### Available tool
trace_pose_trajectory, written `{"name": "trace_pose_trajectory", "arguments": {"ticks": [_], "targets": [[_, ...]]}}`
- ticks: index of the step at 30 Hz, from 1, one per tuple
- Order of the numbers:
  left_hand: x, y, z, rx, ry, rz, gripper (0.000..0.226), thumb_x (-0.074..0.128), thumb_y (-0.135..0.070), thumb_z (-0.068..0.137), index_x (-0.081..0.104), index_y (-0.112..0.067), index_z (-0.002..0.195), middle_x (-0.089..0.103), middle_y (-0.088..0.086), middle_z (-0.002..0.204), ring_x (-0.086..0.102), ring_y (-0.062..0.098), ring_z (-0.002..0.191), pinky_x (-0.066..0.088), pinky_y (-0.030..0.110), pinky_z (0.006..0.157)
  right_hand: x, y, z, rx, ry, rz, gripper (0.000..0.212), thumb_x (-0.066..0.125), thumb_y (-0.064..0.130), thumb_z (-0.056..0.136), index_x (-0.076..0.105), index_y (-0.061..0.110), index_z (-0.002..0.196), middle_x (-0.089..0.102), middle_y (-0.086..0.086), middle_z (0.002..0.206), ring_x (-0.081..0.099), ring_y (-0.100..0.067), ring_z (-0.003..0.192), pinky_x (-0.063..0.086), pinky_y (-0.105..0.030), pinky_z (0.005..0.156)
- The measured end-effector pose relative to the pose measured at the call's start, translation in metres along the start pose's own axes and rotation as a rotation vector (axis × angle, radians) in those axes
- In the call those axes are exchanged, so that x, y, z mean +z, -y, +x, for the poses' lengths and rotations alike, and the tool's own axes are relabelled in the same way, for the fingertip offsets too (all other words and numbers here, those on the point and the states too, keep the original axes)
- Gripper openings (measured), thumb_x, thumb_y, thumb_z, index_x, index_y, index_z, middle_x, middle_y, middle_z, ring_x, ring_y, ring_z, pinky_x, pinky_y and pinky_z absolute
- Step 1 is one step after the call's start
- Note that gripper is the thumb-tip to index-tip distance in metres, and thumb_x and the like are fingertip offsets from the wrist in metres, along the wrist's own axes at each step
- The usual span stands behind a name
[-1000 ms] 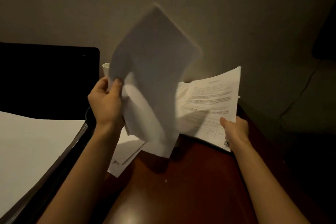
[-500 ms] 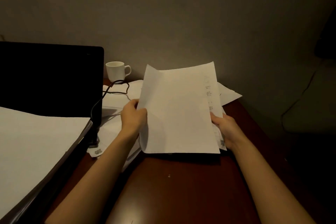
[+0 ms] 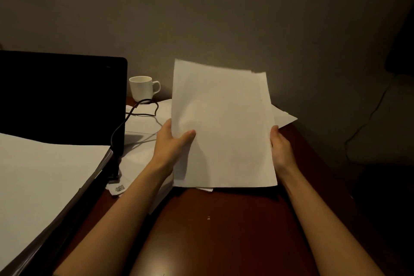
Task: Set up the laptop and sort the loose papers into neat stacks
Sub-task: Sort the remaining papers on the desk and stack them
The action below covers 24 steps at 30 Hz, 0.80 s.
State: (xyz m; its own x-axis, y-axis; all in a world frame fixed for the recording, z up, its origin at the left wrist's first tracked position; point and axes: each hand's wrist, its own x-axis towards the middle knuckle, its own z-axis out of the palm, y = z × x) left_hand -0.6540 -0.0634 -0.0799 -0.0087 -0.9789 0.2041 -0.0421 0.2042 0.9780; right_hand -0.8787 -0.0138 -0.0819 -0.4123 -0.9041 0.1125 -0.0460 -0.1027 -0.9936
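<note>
- Head view: sheaf [image 3: 224,127] held upright over table [image 3: 212,231], near-blank face toward camera; probably raised so the bottom edges could be knocked level.
- Left hand [image 3: 171,143] clamped on sheaf's left edge, thumb across the front, fingers hidden behind; likely steadying.
- Right hand [image 3: 281,148] curled round the right edge, fingertips out of sight behind paper; both sides gripped, presumably to keep sheets from fanning.
- Top edges not yet flush: a back sheet stood proud at upper right.
- Loose papers [image 3: 143,123] lay flat behind and left of sheaf, a cable [image 3: 134,114] looped over them, so unsorted yet.
- Laptop [image 3: 60,96] open at left, screen dark; another paper stack [image 3: 44,175] on its near side.
- Mug [image 3: 142,87] by the wall, apart from the papers.
</note>
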Motion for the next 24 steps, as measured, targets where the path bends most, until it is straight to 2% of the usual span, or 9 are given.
{"name": "trace_pose_trajectory", "arguments": {"ticks": [3,5,8,11,15,17,19,21,24], "targets": [[0.005,-0.005,-0.005,0.167,-0.05,-0.021,0.051,0.071,-0.026,0.082,0.044,-0.024,0.125,0.057,-0.006,0.115,0.06,0.011,0.1,0.053,0.022,0.071,-0.001,0.003,-0.005,-0.174,0.016,0.053,0.028,0.051,0.03,0.097,0.058,0.018,0.121,0.067,0.006,0.105,0.066,-0.008,0.091,0.054,-0.017,0.066],[0.006,-0.008,-0.007,0.266,-0.106,0.0,0.053,0.071,-0.025,0.082,0.043,-0.022,0.127,0.055,-0.007,0.116,0.058,0.008,0.101,0.053,0.019,0.075,0.0,0.006,-0.006,-0.251,0.015,0.006,0.026,0.059,0.021,0.092,0.057,0.018,0.118,0.067,0.004,0.107,0.066,-0.009,0.093,0.055,-0.02,0.071],[0.006,-0.011,-0.01,0.368,-0.19,0.016,0.054,0.071,-0.019,0.084,0.041,-0.02,0.129,0.054,-0.006,0.119,0.056,0.009,0.103,0.051,0.019,0.081,0.004,0.009,-0.008,-0.33,-0.061,-0.057,0.018,0.058,0.017,0.092,0.057,0.017,0.11,0.064,0.007,0.098,0.062,-0.005,0.091,0.052,-0.012,0.067],[0.012,-0.015,-0.016,0.439,-0.197,0.026,0.045,0.068,-0.016,0.086,0.04,-0.026,0.12,0.052,-0.02,0.106,0.056,0.002,0.096,0.05,0.012,0.072,0.008,0.01,-0.01,-0.402,-0.116,-0.064,0.005,0.055,0.019,0.094,0.057,0.023,0.097,0.062,0.009,0.093,0.061,-0.004,0.087,0.049,-0.011,0.065],[0.018,-0.012,-0.019,0.424,-0.169,0.102,0.045,0.07,-0.021,0.084,0.038,-0.032,0.114,0.045,-0.03,0.1,0.051,-0.011,0.087,0.043,-0.001,0.066,0.012,0.008,-0.013,-0.433,-0.139,-0.043,0.012,0.054,0.023,0.095,0.057,0.029,0.085,0.063,0.009,0.086,0.062,-0.006,0.079,0.05,-0.014,0.062],[0.014,-0.012,-0.018,0.408,-0.14,0.072,0.037,0.07,-0.028,0.082,0.045,-0.034,0.108,0.052,-0.028,0.102,0.057,-0.009,0.087,0.048,0.005,0.069,0.009,0.009,-0.012,-0.407,-0.184,-0.016,0.015,0.061,0.024,0.09,0.061,0.024,0.075,0.063,0.007,0.075,0.062,-0.005,0.066,0.049,-0.019,0.057],[0.008,-0.015,-0.015,0.39,-0.124,-0.044,0.021,0.063,-0.034,0.084,0.053,-0.03,0.102,0.06,-0.019,0.099,0.063,-0.005,0.085,0.051,0.011,0.068,0.006,0.011,-0.011,-0.362,-0.198,0.035,0.017,0.066,0.022,0.086,0.061,0.02,0.07,0.063,0.007,0.07,0.061,0.0,0.057,0.048,-0.017,0.054],[0.006,-0.017,-0.013,0.353,-0.09,-0.135,0.017,0.055,-0.03,0.089,0.055,-0.022,0.104,0.061,-0.014,0.098,0.063,-0.01,0.084,0.049,0.009,0.066,0.004,0.011,-0.01,-0.265,-0.141,0.172,0.009,0.066,0.017,0.086,0.064,0.018,0.077,0.067,0.006,0.078,0.065,0.001,0.063,0.052,-0.015,0.057],[0.013,-0.012,-0.015,0.229,0.051,-0.172,0.019,0.057,-0.03,0.088,0.052,-0.032,0.107,0.061,-0.014,0.102,0.063,0.0,0.089,0.05,0.013,0.066,0.004,0.009,-0.01,-0.162,-0.011,0.232,0.008,0.065,0.012,0.085,0.066,0.018,0.09,0.07,0.002,0.09,0.07,-0.011,0.079,0.056,-0.024,0.07]]}}
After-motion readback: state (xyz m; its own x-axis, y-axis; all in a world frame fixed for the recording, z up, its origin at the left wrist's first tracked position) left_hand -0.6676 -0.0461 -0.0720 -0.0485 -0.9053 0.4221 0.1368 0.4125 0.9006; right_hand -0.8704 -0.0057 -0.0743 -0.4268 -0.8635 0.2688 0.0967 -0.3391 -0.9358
